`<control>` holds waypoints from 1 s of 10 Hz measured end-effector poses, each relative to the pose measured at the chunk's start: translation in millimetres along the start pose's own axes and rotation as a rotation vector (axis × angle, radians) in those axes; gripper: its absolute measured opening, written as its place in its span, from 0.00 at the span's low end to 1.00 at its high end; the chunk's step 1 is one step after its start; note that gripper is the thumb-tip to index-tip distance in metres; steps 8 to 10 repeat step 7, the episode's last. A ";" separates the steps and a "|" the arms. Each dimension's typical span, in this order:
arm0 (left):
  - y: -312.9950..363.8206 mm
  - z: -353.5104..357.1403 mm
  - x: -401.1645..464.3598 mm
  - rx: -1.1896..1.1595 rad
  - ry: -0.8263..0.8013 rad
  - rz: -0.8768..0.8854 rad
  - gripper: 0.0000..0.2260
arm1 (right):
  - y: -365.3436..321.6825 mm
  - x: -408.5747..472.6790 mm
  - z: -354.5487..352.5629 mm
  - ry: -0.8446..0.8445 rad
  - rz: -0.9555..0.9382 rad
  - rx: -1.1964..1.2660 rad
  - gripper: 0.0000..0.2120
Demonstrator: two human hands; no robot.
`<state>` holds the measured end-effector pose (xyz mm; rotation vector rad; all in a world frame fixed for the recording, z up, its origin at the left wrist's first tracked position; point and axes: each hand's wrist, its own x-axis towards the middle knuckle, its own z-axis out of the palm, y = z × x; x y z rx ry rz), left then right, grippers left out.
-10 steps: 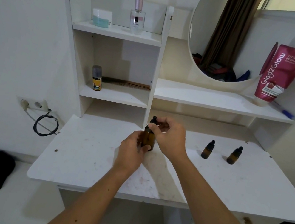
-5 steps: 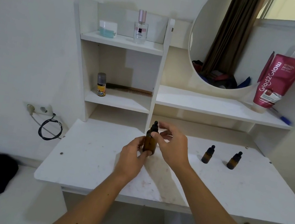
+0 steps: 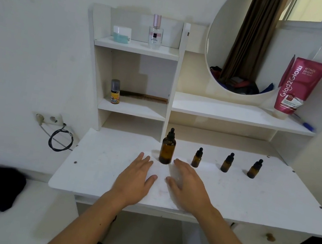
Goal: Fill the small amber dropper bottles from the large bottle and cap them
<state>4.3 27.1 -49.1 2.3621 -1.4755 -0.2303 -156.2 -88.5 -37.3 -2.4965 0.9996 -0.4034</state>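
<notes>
The large amber bottle (image 3: pixel 167 149) with its black dropper cap on stands upright on the white desk (image 3: pixel 249 200). To its right, three small amber dropper bottles stand in a row, all capped: the nearest (image 3: pixel 197 158), the middle one (image 3: pixel 227 162) and the far right one (image 3: pixel 254 169). My left hand (image 3: pixel 137 179) lies flat and open just in front-left of the large bottle. My right hand (image 3: pixel 186 185) lies flat and open just in front-right of it. Neither hand touches a bottle.
White shelves behind hold a perfume bottle (image 3: pixel 155 33), a jar (image 3: pixel 122 33), a small spray can (image 3: pixel 115 92) and a comb (image 3: pixel 145 97). A pink tube (image 3: pixel 297 85) leans beside the round mirror (image 3: pixel 262 43). A wall socket with cable (image 3: pixel 60 138) is at left.
Both hands let go of the large bottle, which now stands on the desk, and drew back to lie flat. The nearest small bottle, hidden before, now shows.
</notes>
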 end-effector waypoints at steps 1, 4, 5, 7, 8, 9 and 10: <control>-3.7 -0.1 -6.8 0.181 -0.033 0.020 0.31 | 6.6 -3.1 4.4 -0.049 0.005 -0.126 0.33; -2.5 0.3 -12.2 0.244 -0.083 0.006 0.31 | 7.0 -6.0 8.5 -0.136 -0.030 -0.298 0.33; -1.3 -1.0 -14.2 0.237 -0.081 0.000 0.31 | 1.9 -11.8 5.8 -0.114 -0.011 -0.245 0.32; -0.3 -0.3 -19.9 0.171 -0.059 0.018 0.31 | -30.4 -72.1 -45.6 -0.134 -0.003 -0.080 0.20; -0.3 -0.3 -19.9 0.171 -0.059 0.018 0.31 | -30.4 -72.1 -45.6 -0.134 -0.003 -0.080 0.20; -0.3 -0.3 -19.9 0.171 -0.059 0.018 0.31 | -30.4 -72.1 -45.6 -0.134 -0.003 -0.080 0.20; -0.3 -0.3 -19.9 0.171 -0.059 0.018 0.31 | -30.4 -72.1 -45.6 -0.134 -0.003 -0.080 0.20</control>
